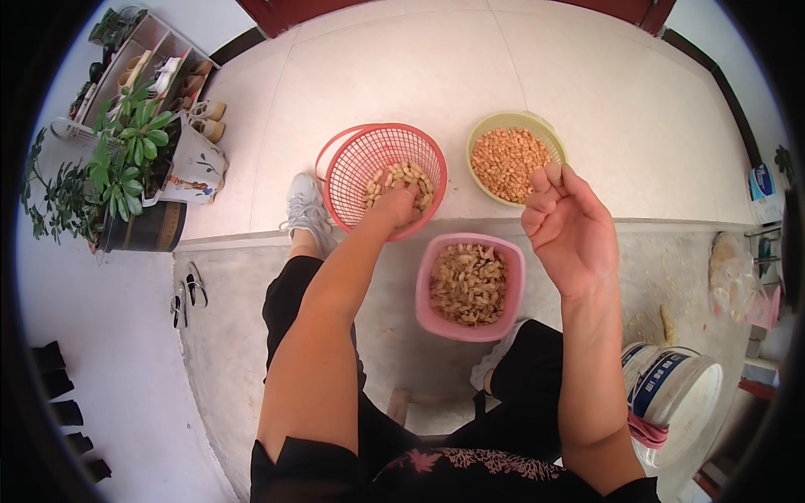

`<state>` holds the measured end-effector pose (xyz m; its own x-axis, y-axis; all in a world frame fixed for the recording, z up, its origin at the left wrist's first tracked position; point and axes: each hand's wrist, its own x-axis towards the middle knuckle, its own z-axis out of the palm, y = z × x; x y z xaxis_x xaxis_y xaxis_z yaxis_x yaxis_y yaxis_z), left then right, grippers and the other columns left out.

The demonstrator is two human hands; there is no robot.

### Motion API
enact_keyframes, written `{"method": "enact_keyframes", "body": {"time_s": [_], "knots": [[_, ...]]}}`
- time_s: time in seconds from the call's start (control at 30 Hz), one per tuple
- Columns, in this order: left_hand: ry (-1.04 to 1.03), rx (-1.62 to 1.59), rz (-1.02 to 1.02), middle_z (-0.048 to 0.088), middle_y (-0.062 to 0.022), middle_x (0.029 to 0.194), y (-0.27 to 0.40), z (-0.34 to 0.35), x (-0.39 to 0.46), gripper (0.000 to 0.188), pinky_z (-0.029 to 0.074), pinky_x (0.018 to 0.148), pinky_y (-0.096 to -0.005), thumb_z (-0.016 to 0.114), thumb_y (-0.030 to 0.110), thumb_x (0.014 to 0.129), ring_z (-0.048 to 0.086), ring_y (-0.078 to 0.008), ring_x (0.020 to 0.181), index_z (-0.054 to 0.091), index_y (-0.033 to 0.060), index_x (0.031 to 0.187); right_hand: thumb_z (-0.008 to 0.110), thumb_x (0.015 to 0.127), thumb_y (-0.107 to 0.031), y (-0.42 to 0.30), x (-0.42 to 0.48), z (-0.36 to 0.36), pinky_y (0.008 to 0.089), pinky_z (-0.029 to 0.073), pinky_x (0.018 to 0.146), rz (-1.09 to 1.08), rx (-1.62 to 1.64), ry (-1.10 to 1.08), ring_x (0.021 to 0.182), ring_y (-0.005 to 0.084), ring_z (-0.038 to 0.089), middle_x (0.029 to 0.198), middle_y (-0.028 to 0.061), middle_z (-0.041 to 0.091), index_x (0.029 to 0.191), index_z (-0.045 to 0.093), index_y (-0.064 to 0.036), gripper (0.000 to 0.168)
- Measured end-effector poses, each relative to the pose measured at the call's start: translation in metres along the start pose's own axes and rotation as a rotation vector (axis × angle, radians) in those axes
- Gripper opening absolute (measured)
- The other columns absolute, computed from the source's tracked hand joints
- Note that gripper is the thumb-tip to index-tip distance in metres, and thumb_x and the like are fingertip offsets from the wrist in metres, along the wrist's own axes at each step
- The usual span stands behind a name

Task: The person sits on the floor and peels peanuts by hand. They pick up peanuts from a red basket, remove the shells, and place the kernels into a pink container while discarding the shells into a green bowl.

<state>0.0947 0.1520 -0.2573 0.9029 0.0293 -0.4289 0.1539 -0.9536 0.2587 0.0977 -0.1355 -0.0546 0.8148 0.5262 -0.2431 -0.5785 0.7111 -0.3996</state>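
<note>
My left hand (397,204) reaches down into a red plastic basket (344,182), among unshelled peanuts (412,173). Its fingertips are partly hidden, so a grip on any pod does not show. Palm up, my right hand (569,232) is raised with its fingers curled and thumb close to them; nothing shows clearly between the tips. Just behind those fingers is a yellow-green plastic basket (476,135) with shelled peanut kernels (508,160) in it. Between my feet stands a pink plastic basin (427,317) holding empty peanut shells (468,283).
A low step edge (679,222) crosses the floor before me. On the left are a shoe rack (141,56), a potted plant (135,163) and a pair of sandals (188,292). White buckets (676,390) lie or stand beside my right arm. A plastic bag (732,286) is farther right.
</note>
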Motion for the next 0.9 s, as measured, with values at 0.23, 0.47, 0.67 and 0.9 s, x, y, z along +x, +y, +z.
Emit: {"method": "enact_keyframes", "body": {"time_s": [0.23,0.47,0.67,0.9], "knots": [[0.082,0.085,-0.034,0.053,-0.0228,0.112,-0.006,0.017,0.010,0.040,0.042,0.092,-0.0397,0.062,0.016,0.075,0.053,-0.0351,0.106,0.052,0.0074,0.113,0.050,0.092,-0.020,0.004,0.005,0.001,0.0272,0.047,0.066,0.010,-0.017,-0.004,0.072,0.0140,0.056,0.093,0.0098,0.064,0.100,0.057,-0.001,0.021],[0.104,0.049,0.018,0.058,-0.0221,0.104,-0.009,0.014,0.012,0.037,0.048,0.084,-0.0408,0.061,0.009,0.074,0.057,-0.0339,0.100,0.054,0.0086,0.109,0.049,0.092,-0.020,0.007,0.005,0.001,0.0269,0.047,0.066,0.028,-0.022,-0.008,0.073,0.0135,0.056,0.093,0.0094,0.064,0.099,0.058,-0.001,0.021],[0.185,-0.412,-0.097,0.061,-0.0180,0.080,-0.022,0.002,0.007,0.023,0.051,0.068,-0.0376,0.063,0.005,0.074,0.062,-0.0296,0.076,0.052,0.0049,0.094,0.050,0.092,-0.021,0.010,0.005,0.006,0.0267,0.047,0.067,0.023,-0.062,0.034,0.072,0.0134,0.056,0.093,0.0089,0.064,0.099,0.058,-0.001,0.022],[0.049,-1.021,-0.097,0.056,-0.0047,0.071,0.016,-0.107,-0.062,0.015,0.047,0.052,-0.0222,0.061,0.008,0.082,0.055,-0.0101,0.059,0.049,0.0065,0.092,0.053,0.090,-0.026,0.032,0.004,0.012,0.0285,0.046,0.078,-0.030,-0.234,0.155,0.084,0.0141,0.058,0.094,0.0071,0.063,0.099,0.059,-0.004,0.025]]}}
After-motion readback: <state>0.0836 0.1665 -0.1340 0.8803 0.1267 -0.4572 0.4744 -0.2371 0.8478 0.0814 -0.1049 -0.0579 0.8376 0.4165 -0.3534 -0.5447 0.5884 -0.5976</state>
